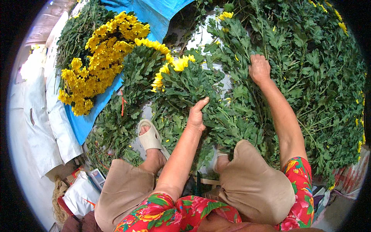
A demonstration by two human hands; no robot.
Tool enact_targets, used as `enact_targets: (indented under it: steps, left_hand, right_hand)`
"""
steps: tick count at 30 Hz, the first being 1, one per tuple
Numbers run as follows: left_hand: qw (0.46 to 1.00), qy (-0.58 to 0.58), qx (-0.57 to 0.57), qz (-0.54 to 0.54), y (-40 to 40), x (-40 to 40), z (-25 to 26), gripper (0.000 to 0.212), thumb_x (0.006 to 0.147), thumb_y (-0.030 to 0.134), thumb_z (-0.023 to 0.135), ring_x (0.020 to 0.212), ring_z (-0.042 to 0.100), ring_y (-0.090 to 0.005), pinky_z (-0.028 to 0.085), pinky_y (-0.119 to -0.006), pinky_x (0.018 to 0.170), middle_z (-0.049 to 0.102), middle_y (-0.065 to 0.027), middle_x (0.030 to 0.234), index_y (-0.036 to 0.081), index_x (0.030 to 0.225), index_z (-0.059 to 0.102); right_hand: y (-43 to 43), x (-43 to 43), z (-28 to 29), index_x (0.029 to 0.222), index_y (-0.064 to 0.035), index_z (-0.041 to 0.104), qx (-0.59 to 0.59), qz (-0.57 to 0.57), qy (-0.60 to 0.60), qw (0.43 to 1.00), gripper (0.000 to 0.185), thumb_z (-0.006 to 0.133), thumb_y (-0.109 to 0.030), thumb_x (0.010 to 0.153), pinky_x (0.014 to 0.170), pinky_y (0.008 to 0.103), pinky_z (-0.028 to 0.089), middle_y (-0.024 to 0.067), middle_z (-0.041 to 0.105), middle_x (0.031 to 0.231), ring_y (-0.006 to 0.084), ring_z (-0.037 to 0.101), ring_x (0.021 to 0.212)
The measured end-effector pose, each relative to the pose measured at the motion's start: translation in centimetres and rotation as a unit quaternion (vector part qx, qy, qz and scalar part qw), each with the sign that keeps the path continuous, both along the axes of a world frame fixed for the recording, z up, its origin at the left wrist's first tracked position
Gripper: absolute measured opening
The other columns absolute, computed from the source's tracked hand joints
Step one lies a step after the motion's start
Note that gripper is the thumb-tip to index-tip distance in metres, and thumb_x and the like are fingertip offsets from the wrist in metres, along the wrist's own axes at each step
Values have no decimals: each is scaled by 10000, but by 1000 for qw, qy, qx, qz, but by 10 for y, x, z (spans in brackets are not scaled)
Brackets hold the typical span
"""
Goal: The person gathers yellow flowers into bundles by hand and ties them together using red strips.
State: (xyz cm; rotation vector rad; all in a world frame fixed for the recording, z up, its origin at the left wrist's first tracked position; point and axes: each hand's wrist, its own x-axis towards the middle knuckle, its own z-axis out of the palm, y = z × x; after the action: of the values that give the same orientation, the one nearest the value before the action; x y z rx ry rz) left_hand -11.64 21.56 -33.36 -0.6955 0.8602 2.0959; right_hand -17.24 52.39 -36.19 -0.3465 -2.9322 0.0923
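Note:
My left hand (197, 113) is closed around the leafy stems of a bunch of yellow chrysanthemums (185, 84), thumb on top, with the blooms pointing up and left. Farther right, my right hand (259, 68) has its fingers curled at a leafy chrysanthemum stem (242, 43), beside the large heap of cut green stems (307, 72). Its fingertips are partly hidden. A yellow bloom (225, 15) shows above that hand. Another leafy bunch (142, 63) lies just left of the held one.
Bundled yellow chrysanthemums (98, 66) lie on a blue sheet (156, 17) at upper left. Loose leaves (116, 133) cover the floor around my sandalled foot (150, 134). A white plastic bag (81, 194) and a hank of twine (59, 200) sit at lower left.

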Motion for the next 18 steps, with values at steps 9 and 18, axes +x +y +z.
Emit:
enact_targets:
  steps: [9,18]
  left_hand:
    - [1000,4,23,16,-7,4,0,282,897,244,652,914,699,-249,572,-425,850,717,-94,1035,51,1102,674]
    - [995,15,94,23,-8,10,0,357,891,168,662,996,679,-220,552,-402,905,696,-89,1116,18,1213,629]
  right_hand:
    - [-63,5,162,1283,-37,603,-413,86,161,892,322,562,-107,971,883,297,498,184,692,1146,223,678,1006]
    - [-140,146,146,1427,-140,514,-316,107,19,942,632,588,60,833,665,368,543,169,673,929,296,683,738]
